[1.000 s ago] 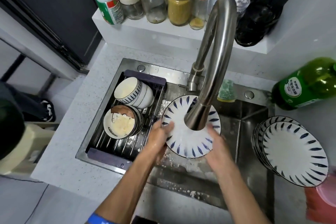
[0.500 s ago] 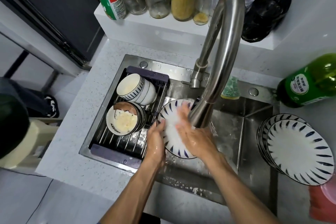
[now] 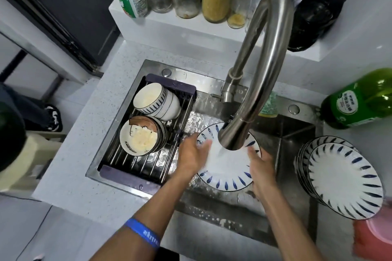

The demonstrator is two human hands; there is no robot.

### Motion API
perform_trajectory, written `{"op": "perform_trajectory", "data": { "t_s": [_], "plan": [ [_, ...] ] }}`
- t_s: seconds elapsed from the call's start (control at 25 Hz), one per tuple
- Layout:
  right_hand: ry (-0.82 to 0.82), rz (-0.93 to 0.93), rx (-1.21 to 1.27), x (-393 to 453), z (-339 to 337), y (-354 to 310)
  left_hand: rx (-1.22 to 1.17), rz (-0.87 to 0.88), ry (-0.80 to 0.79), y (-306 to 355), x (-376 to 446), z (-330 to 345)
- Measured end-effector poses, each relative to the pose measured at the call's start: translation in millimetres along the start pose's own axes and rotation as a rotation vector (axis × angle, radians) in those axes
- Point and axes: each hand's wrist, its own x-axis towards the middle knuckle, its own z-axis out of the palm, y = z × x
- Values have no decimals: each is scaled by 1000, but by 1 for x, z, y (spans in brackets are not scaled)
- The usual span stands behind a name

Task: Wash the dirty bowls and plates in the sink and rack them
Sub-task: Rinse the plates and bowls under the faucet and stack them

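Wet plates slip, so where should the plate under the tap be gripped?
Judging by its pose, grip the plate at its left and right rim, where the left hand and right hand are; the faucet blocks the top.

- One view only: a wide-angle camera worn on the person's head, so no second view shares any part of the scene.
- It looks forward and steeply down onto the sink [image 3: 297,133], close in; the faucet [image 3: 261,65] arcs up large toward the lens at centre.
- Both forearms enter from 6 o'clock, the hands meeting just below centre.
- Frame edges bow with the lens: the shelf [image 3: 169,25] of jars lies at 12 o'clock, the rack [image 3: 135,174] at 9 o'clock, the worktop [image 3: 70,165] reaches 8 o'clock, and stacked plates [image 3: 343,178] sit at 3 to 4 o'clock.
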Motion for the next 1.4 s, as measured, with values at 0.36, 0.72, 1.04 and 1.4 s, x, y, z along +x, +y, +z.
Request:
{"op": "perform_trajectory", "data": {
  "t_s": [0.36, 0.72, 1.04, 1.4],
  "plan": [
    [30, 35, 252, -19, 6, 12, 188, 116, 52, 16, 21, 1],
    [-156, 478, 647, -10, 54, 10, -416, -108, -53, -9, -4, -34],
    [-162, -569, -666, -48, 12, 26, -479, -37, 39, -11, -9, -6],
    [-254, -83, 265, -44, 34, 0, 156, 510, -224, -5, -13, 22]
  ]
}}
